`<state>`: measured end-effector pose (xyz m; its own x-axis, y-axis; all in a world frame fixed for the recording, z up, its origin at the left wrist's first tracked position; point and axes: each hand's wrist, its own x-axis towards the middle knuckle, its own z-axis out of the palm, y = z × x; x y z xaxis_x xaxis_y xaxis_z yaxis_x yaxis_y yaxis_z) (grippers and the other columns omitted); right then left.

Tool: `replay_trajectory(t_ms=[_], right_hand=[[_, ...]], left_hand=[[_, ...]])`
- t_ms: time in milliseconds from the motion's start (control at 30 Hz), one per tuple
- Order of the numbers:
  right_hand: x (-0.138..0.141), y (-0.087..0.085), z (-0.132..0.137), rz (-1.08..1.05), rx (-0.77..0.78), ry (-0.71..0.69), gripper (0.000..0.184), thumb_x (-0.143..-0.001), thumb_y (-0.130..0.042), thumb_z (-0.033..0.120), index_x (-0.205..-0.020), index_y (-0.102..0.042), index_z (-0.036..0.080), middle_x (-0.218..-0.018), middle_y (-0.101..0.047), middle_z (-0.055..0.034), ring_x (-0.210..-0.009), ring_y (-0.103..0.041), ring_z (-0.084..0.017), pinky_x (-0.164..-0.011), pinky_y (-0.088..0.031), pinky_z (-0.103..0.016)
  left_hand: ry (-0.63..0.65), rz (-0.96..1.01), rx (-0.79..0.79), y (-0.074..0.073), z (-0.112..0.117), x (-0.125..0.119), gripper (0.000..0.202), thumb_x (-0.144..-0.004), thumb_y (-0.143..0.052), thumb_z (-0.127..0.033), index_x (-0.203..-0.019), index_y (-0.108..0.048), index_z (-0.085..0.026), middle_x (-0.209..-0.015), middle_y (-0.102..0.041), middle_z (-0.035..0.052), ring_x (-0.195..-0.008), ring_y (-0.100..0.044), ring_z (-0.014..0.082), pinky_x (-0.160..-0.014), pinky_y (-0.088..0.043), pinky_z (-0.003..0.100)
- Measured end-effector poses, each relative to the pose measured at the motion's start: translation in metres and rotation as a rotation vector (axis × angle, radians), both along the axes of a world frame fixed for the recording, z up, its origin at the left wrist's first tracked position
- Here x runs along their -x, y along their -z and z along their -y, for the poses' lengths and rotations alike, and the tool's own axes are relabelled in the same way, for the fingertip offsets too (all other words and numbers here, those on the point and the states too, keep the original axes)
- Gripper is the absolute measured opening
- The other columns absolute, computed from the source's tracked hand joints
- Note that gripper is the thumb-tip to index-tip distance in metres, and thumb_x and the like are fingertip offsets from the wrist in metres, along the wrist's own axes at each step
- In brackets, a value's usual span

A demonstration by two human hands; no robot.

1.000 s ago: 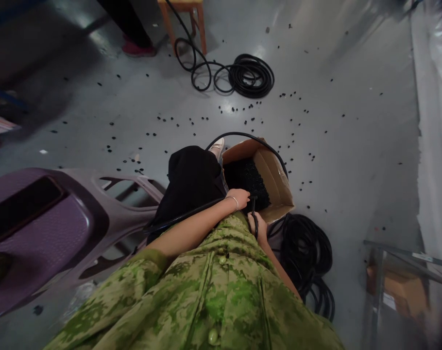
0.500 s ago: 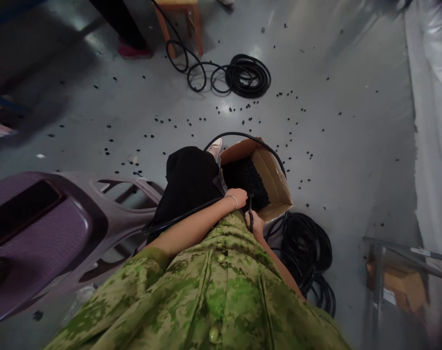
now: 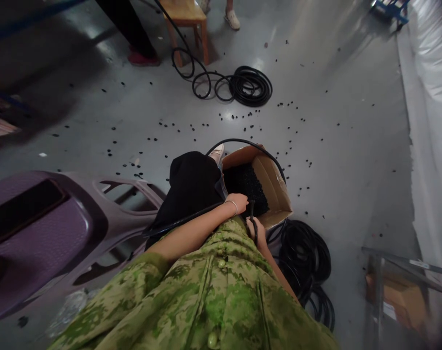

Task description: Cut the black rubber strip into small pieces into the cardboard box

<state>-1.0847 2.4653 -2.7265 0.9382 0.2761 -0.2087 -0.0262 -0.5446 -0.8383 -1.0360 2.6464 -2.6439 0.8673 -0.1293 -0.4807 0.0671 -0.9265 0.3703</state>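
I look down over my green camouflage shirt at my lap. My left hand, with a thin bracelet at the wrist, reaches into a cardboard box full of small black pieces; its fingers curl down and what they pinch is hidden. My right hand is closed round the end of a black corrugated hose, held upright just below the left hand. The hose loops over the box and also runs left across my black trousers.
A coil of black hose lies on the floor at my right. Another coil lies by a wooden stool, where other people's feet stand. A purple plastic chair is at left. Black bits litter the grey floor. A metal frame with a carton stands at lower right.
The view has tilted up slightly, so the stool and feet show more. My hands stay at the box edge, the right still gripping the hose end.
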Motion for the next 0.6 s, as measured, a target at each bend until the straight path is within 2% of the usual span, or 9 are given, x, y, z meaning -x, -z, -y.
replay_trajectory(t_ms=[133, 333, 600], right_hand=[[0.000, -0.007, 0.001, -0.035, -0.042, 0.011, 0.043, -0.082, -0.052, 0.055, -0.091, -0.068, 0.017, -0.075, -0.067, -0.0041, -0.070, -0.061, -0.019, -0.067, -0.047, -0.027], [-0.002, -0.008, -0.004, -0.061, -0.060, 0.046, 0.049, -0.082, -0.051, 0.061, -0.090, -0.067, 0.016, -0.069, -0.064, -0.0036, -0.064, -0.058, -0.017, -0.061, -0.045, -0.026], [-0.001, -0.006, -0.008, -0.052, -0.025, 0.078, 0.055, -0.081, -0.046, 0.066, -0.088, -0.067, 0.016, -0.071, -0.064, -0.0041, -0.068, -0.057, -0.019, -0.065, -0.046, -0.027]], left_hand=[[0.006, 0.005, 0.005, 0.001, 0.000, 0.000, 0.037, -0.097, -0.040, -0.033, -0.112, -0.069, -0.014, -0.114, -0.070, 0.0171, -0.107, -0.067, 0.0267, -0.086, -0.052, 0.032], [0.063, 0.009, 0.011, 0.005, 0.001, 0.000, 0.037, -0.096, -0.041, -0.034, -0.112, -0.069, -0.016, -0.112, -0.071, 0.0162, -0.108, -0.066, 0.0270, -0.086, -0.052, 0.032], [0.117, -0.006, 0.008, 0.011, 0.002, -0.001, 0.037, -0.096, -0.040, -0.034, -0.113, -0.069, -0.017, -0.114, -0.071, 0.0147, -0.108, -0.066, 0.0271, -0.085, -0.053, 0.033]])
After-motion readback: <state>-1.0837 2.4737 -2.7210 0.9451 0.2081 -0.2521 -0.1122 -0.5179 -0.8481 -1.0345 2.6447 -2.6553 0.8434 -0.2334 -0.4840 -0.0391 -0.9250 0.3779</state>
